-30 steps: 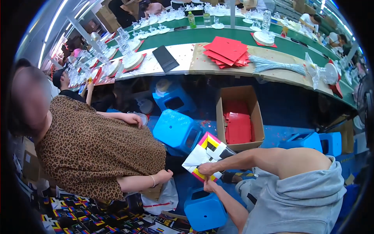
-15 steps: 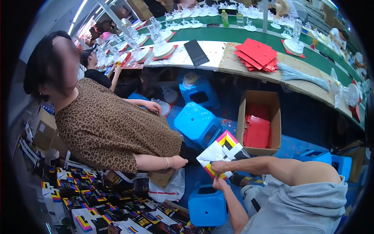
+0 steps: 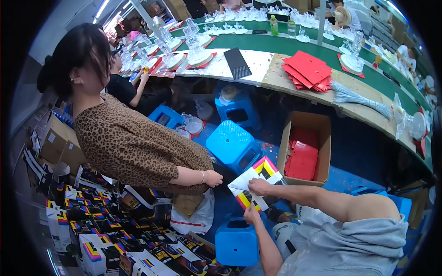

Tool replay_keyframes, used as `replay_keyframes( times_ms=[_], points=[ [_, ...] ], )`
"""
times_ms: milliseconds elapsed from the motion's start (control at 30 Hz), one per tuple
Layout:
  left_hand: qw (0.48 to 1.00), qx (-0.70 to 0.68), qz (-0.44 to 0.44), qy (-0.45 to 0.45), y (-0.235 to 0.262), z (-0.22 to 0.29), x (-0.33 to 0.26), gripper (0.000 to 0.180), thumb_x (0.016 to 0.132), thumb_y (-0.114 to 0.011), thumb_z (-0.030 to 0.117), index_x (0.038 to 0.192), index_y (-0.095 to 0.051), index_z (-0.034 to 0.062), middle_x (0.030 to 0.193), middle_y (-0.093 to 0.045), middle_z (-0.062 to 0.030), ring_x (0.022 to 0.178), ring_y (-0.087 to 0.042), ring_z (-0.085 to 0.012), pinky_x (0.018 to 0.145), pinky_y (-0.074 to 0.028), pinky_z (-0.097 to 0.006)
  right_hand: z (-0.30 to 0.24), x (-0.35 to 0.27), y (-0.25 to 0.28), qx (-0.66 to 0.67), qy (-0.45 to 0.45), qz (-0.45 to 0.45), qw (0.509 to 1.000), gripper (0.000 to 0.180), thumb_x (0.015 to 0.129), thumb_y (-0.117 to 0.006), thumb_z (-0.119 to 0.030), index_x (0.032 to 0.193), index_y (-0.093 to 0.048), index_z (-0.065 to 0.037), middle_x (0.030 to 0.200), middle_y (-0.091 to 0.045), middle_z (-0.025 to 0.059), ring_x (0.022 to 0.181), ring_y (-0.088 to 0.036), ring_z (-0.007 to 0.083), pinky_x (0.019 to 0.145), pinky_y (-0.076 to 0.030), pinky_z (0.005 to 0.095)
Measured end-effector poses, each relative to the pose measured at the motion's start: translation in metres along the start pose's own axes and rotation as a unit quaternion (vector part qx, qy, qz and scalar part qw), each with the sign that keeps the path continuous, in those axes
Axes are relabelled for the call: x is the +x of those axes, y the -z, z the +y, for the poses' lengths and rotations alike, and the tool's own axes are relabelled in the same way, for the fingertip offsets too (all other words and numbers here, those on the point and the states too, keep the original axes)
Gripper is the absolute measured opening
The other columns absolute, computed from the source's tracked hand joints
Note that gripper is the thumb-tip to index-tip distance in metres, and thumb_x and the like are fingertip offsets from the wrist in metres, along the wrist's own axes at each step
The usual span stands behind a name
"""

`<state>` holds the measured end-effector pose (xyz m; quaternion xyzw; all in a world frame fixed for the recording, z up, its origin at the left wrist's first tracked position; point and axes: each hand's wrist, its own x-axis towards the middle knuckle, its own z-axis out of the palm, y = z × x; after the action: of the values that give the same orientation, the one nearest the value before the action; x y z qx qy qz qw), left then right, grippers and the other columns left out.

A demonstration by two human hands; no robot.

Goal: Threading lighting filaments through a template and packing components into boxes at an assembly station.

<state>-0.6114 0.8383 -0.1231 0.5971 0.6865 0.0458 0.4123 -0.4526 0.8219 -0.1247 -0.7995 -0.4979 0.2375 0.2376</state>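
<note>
I hold a printed cardboard box, white and black with yellow and magenta stripes, low in front of me and tilted. My left hand is closed on its near lower edge. Over the upper face lies my right hand, its fingers bent and pinching at a white flap of the box. What is inside the box cannot be seen. Just beyond it stands a blue plastic stool, and another blue stool is below my left hand.
At left stands a person in a leopard-print top, one hand near the box. Many similar printed boxes are piled at lower left. Ahead are an open carton of red sheets and a bench with red cards, wire ties and clear trophy-like pieces.
My right hand has moved slightly along the box's top toward the white flap. The person at left has turned their head to the right. The view has shifted a little.
</note>
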Motion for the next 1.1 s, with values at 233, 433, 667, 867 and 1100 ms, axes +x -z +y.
replay_keyframes(
  times_ms=[233,433,667,867,1100],
  points=[
    [0.998,0.029,0.034,0.05,-0.028,0.005,-0.004,0.056,0.075,-0.073,0.047,0.092,-0.073,-0.0062,0.095,-0.071,-0.0244,0.091,-0.068,-0.0413,0.078,-0.053,-0.05,0.068,-0.018,-0.014,0.124,0.019,-0.017,0.992,0.019,0.086,-0.059,-0.02,0.086,-0.066,-0.003,0.084,-0.063,0.0185,0.085,-0.062,0.0352,0.077,-0.048,0.0472],
    [0.993,-0.099,-0.058,0.018,-0.037,-0.047,0.058,0.05,0.074,-0.075,0.047,0.094,-0.073,0.0016,0.095,-0.071,-0.0135,0.077,-0.069,-0.0318,0.07,-0.054,-0.043,0.073,-0.001,0.027,0.164,0.02,0.0,0.986,0.025,0.085,-0.059,-0.025,0.088,-0.068,-0.002,0.091,-0.067,0.0231,0.087,-0.065,0.0393,0.077,-0.05,0.0474],
    [0.993,0.042,0.032,0.102,-0.05,0.024,-0.016,0.049,0.069,-0.077,0.054,0.105,-0.075,0.0206,0.114,-0.068,-0.0086,0.119,-0.051,-0.0335,0.098,-0.04,-0.057,0.073,0.035,0.046,0.1,0.039,-0.021,0.994,0.019,0.082,-0.071,-0.02,0.091,-0.073,-0.004,0.093,-0.072,0.0127,0.087,-0.068,0.027,0.076,-0.052,0.0381],
    [0.998,-0.027,-0.016,0.055,-0.046,0.023,-0.005,0.045,0.071,-0.076,0.047,0.101,-0.077,0.0142,0.101,-0.073,-0.0147,0.097,-0.067,-0.0309,0.089,-0.049,-0.038,0.067,0.04,0.036,0.08,0.042,-0.11,0.99,0.017,0.081,-0.071,-0.019,0.088,-0.074,-0.004,0.087,-0.073,0.0131,0.079,-0.07,0.0271,0.073,-0.054,0.0365],
    [0.99,-0.137,0.023,-0.032,-0.066,-0.032,0.005,0.044,0.064,-0.085,0.034,0.099,-0.076,0.0081,0.1,-0.067,-0.0216,0.1,-0.061,-0.037,0.09,-0.048,-0.043,0.051,0.031,0.039,0.137,0.02,-0.123,0.983,0.014,0.08,-0.072,-0.014,0.088,-0.072,-0.002,0.084,-0.071,0.0114,0.075,-0.069,0.0229,0.07,-0.054,0.0342]
  ],
)
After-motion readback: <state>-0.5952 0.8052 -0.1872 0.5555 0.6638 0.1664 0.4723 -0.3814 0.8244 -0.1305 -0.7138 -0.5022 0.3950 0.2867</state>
